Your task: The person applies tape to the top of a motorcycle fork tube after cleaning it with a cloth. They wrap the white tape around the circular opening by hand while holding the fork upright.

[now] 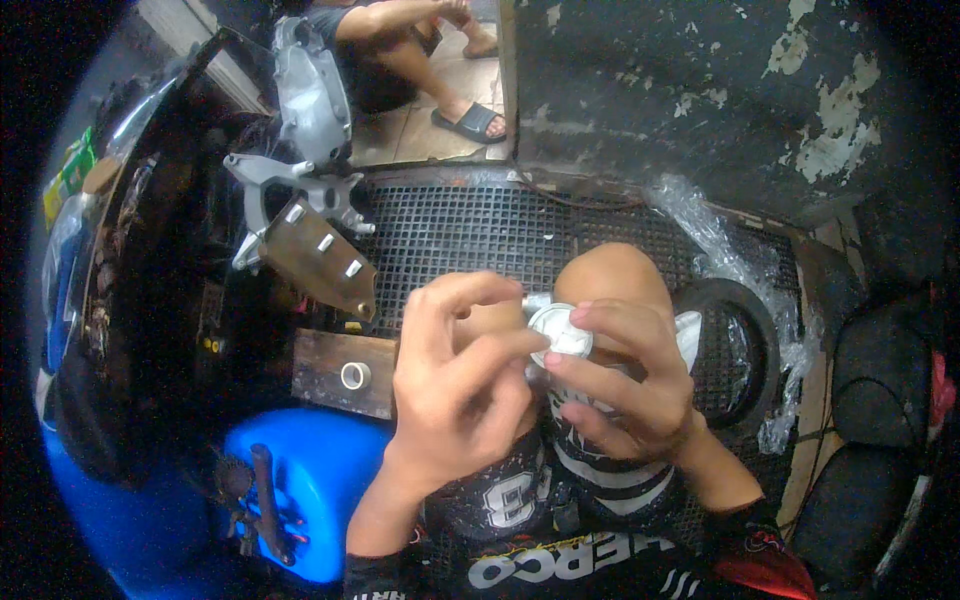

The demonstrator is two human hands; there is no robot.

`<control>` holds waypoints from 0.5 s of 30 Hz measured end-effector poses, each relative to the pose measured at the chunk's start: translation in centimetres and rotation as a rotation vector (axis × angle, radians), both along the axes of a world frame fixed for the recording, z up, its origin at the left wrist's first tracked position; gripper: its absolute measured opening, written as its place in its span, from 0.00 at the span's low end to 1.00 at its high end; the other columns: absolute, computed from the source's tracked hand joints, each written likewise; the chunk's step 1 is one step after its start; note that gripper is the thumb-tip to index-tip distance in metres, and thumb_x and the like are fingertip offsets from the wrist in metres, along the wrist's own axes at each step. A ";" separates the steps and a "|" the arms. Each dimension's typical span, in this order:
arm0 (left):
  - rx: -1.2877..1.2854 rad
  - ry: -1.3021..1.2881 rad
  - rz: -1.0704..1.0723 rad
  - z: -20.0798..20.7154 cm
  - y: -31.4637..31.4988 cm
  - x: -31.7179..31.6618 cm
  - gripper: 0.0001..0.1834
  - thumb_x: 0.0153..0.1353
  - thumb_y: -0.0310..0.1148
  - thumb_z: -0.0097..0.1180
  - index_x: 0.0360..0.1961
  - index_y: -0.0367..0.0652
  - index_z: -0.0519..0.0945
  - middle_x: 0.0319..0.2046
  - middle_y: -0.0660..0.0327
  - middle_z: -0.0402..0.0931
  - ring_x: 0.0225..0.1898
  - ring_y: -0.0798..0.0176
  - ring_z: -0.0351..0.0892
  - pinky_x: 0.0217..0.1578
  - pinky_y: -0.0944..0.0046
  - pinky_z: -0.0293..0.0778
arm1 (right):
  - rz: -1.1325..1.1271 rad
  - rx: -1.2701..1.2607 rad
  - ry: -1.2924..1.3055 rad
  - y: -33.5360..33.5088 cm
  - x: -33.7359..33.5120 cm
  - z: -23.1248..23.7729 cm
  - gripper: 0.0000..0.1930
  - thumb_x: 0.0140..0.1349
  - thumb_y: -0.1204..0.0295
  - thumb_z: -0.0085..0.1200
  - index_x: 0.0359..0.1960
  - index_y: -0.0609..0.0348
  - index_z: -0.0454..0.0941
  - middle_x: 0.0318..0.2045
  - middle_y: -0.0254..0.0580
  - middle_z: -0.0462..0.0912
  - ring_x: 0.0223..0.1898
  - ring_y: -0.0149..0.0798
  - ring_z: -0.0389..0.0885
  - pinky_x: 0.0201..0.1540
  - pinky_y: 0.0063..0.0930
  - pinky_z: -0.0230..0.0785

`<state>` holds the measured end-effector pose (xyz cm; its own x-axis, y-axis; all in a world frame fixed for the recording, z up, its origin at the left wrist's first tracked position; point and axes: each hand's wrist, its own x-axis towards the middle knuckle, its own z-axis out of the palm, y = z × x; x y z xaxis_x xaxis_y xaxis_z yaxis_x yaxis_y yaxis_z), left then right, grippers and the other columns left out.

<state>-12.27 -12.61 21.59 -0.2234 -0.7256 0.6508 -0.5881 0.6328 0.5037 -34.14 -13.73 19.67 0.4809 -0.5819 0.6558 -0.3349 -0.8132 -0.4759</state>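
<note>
Both my hands meet above my lap around a small round silver-white disc with a raised rim, like a cap; its exact kind is not clear. My right hand grips its edge from the right, thumb and fingers bent around it. From the left, my left hand comes in with curled fingers, one fingertip pressing on the disc's face. Just behind the disc, a bit of shiny metal shows between the hands; what it belongs to is hidden.
A black grid mat covers the floor. Left are a blue plastic container with dark tools, a wooden block with a cream ring, and metal castings. Right, a black tyre lies by clear plastic wrap. Another person's sandalled foot is beyond.
</note>
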 end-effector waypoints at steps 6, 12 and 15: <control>-0.024 0.148 0.022 -1.3 0.5 -0.2 0.17 0.42 0.22 0.59 0.37 0.40 0.87 0.48 0.50 0.76 0.49 0.44 0.82 0.49 0.49 0.77 | 0.014 0.029 -0.034 0.0 -0.1 -0.1 0.21 0.57 0.62 0.68 0.54 0.51 0.87 0.56 0.51 0.80 0.52 0.50 0.82 0.54 0.43 0.71; -0.201 -0.038 -0.022 -1.2 -0.4 0.5 0.18 0.41 0.26 0.62 0.38 0.39 0.87 0.47 0.51 0.77 0.47 0.45 0.82 0.47 0.49 0.77 | 0.084 0.179 -0.181 0.0 -0.7 -0.5 0.19 0.58 0.64 0.67 0.52 0.52 0.87 0.57 0.52 0.80 0.53 0.51 0.82 0.54 0.43 0.72; -0.228 -0.113 -0.020 -0.7 -0.3 0.2 0.18 0.40 0.24 0.62 0.38 0.39 0.86 0.47 0.51 0.77 0.46 0.46 0.82 0.45 0.50 0.77 | 0.030 0.027 -0.050 0.0 -0.4 -0.3 0.19 0.57 0.66 0.67 0.52 0.52 0.86 0.57 0.51 0.80 0.54 0.52 0.83 0.55 0.44 0.72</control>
<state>-12.04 -12.87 20.92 -0.3167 -0.5581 0.7669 -0.6191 0.7342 0.2787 -34.56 -13.69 19.38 0.4657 -0.5857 0.6634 -0.2858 -0.8090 -0.5137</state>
